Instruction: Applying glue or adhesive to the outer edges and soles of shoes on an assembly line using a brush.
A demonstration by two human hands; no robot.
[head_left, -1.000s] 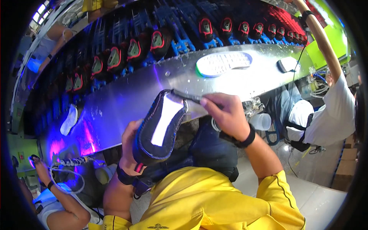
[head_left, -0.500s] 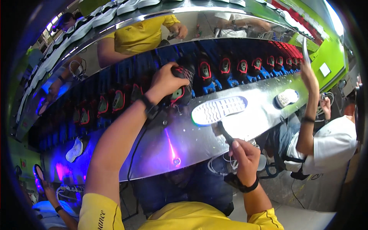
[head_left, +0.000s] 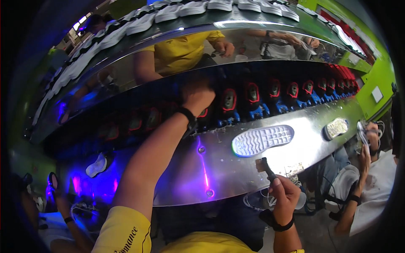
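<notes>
My left hand (head_left: 198, 96) reaches into the dark row of shoe uppers beyond the bench edge. Its fingers are blurred and in shadow, so their grip does not show. Just below the wrist, part of a red-rimmed shoe upper (head_left: 204, 113) is visible. In my right hand (head_left: 285, 193) is a small brush (head_left: 266, 168) with a dark handle and brownish bristles, held over the bench's near side. A white shoe sole (head_left: 262, 140) lies tread up on the metal bench, beyond the brush and touched by neither hand.
Several shoe uppers (head_left: 252, 92) stand on blue holders to the right. A second sole (head_left: 336, 128) and a pale sole (head_left: 96, 165) lie on the metal bench (head_left: 177, 185). White soles (head_left: 166, 14) line the upper shelf. People work at both sides.
My left hand has gone farther into the dark row; before, it gripped a laced shoe upper. The view has shifted. The person at right has lowered a raised arm.
</notes>
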